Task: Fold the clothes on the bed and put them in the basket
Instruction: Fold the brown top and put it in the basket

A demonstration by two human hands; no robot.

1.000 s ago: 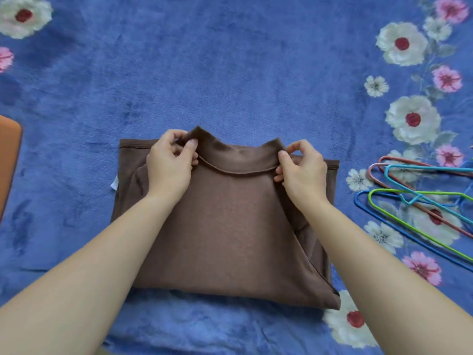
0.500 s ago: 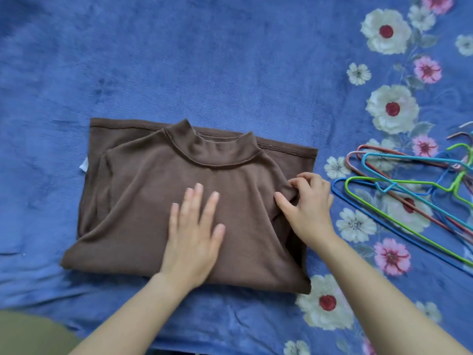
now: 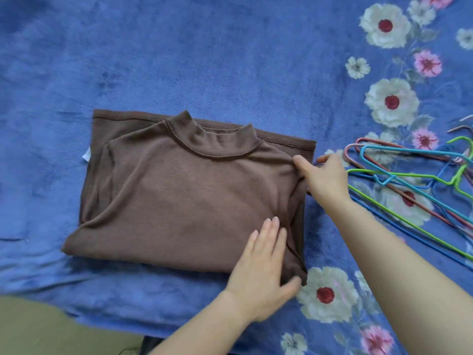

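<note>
**Both hands on the right edge, the top lying to their left**

The left hand (image 3: 261, 272) is nearest. It lies flat, fingers straight and together, on the near right corner of the brown top (image 3: 184, 196), with the thumb out along the near hem. It presses and grips nothing.

The top rests folded on the blue flowered bed (image 3: 179, 60). It forms a rough rectangle with its long axis running left to right. Nearly all of it lies to the left of both hands.

Farther along the same right edge is the right hand (image 3: 326, 178). Its thumb lies on the fabric just below the shoulder seam, and one finger points out over the blanket. The other fingers are hidden under the palm, so I cannot tell whether this hand pinches the edge or only rests against it.

Just beside that hand, to the right, lies a heap of coloured wire hangers (image 3: 399, 172), apart from the top.

On the far side of the top, the collar (image 3: 217, 142) stands toward the far edge. A second layer of fabric shows behind it.

No basket is in view. With both hands set on the right edge, the next move will probably carry that edge leftward across the long axis. Otherwise the hands may slip beneath it to lift the bundle. The right hand is better placed to lead, and the left can steady the near corner.
</note>
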